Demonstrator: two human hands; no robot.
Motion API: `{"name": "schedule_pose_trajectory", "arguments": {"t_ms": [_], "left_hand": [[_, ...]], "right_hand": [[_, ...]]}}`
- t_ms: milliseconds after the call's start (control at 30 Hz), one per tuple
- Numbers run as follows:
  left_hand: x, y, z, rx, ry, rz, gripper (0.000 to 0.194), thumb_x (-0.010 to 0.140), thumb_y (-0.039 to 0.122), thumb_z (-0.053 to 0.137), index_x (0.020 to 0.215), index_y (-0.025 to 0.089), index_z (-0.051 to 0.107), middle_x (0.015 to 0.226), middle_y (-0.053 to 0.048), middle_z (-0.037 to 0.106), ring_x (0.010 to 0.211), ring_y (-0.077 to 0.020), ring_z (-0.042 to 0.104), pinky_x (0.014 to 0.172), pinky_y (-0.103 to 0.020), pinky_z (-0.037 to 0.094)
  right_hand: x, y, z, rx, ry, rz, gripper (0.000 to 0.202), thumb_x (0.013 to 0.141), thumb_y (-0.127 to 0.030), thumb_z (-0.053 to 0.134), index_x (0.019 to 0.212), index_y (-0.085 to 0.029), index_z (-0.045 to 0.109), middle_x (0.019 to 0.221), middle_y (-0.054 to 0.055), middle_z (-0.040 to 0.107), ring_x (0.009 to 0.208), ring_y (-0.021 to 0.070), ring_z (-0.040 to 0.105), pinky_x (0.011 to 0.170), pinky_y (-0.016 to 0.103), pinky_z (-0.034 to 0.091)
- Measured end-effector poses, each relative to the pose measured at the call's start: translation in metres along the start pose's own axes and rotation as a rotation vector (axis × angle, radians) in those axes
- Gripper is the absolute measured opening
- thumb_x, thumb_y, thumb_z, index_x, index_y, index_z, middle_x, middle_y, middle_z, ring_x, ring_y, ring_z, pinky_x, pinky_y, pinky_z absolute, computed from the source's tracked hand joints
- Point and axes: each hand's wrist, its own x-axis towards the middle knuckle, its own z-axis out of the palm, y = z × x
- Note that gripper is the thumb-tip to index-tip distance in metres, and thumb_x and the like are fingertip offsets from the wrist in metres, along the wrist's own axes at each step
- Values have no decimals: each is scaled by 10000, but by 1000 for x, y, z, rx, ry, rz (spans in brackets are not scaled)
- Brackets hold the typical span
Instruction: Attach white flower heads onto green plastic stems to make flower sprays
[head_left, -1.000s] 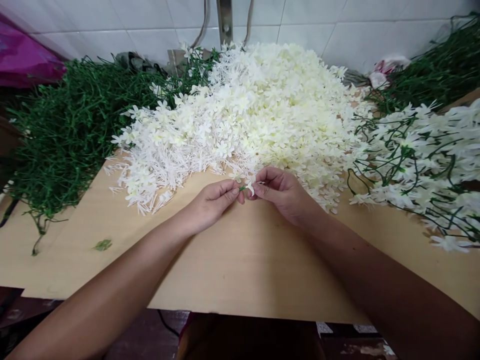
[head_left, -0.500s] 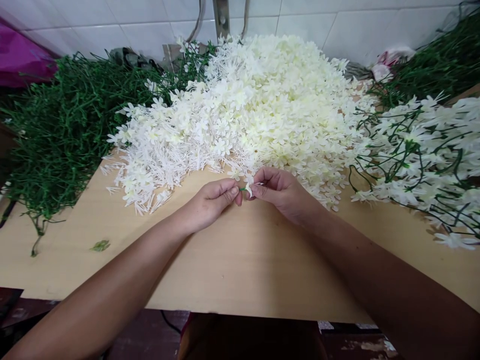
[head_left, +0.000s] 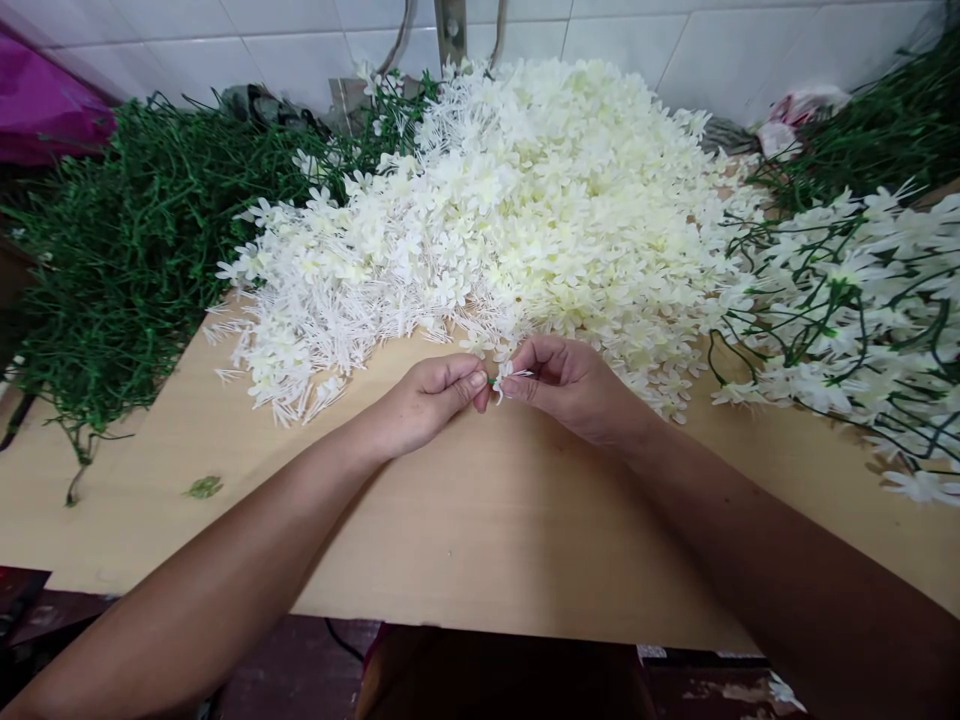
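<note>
My left hand (head_left: 448, 392) pinches a short green stem, of which only a small tip shows between thumb and finger. Right beside it, my right hand (head_left: 553, 385) is closed on a small white flower (head_left: 505, 378) with thin white stamens. The flower meets the green tip between the two hands. Just behind them rises a big heap of loose white and pale yellow petals (head_left: 555, 210). White stamen pieces (head_left: 337, 325) lie at the heap's front left.
A tangled pile of green stems (head_left: 142, 250) covers the left of the wooden table (head_left: 450, 560). On the right lie white flowers with green stems (head_left: 847, 310). A small green scrap (head_left: 204, 487) sits at front left. White tiles (head_left: 630, 50) stand behind.
The view has shifted slightly. My hands remain close together, with my right fingers moved a little over the white flower and its stamens.
</note>
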Motion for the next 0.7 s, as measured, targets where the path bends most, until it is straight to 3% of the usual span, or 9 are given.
{"name": "schedule_pose_trajectory", "arguments": {"t_ms": [367,700], "left_hand": [[1,2,-4,11,-61,2,348,908,410,482,656,170,500,554,47,380,538,-88,328,525,-232,268],[1,2,-4,-13,-68,-10,381,914,455,473,666,169,505,589,37,406,557,-92,346,544,-235,283]], "right_hand": [[-1,2,-2,-24,-22,34,355,593,-390,840,660,-173,568,631,-26,555,609,97,503,594,245,400],[0,2,-3,18,-51,29,350,603,-397,852,634,-185,575,623,-28,562,613,104,516,647,266,448]]}}
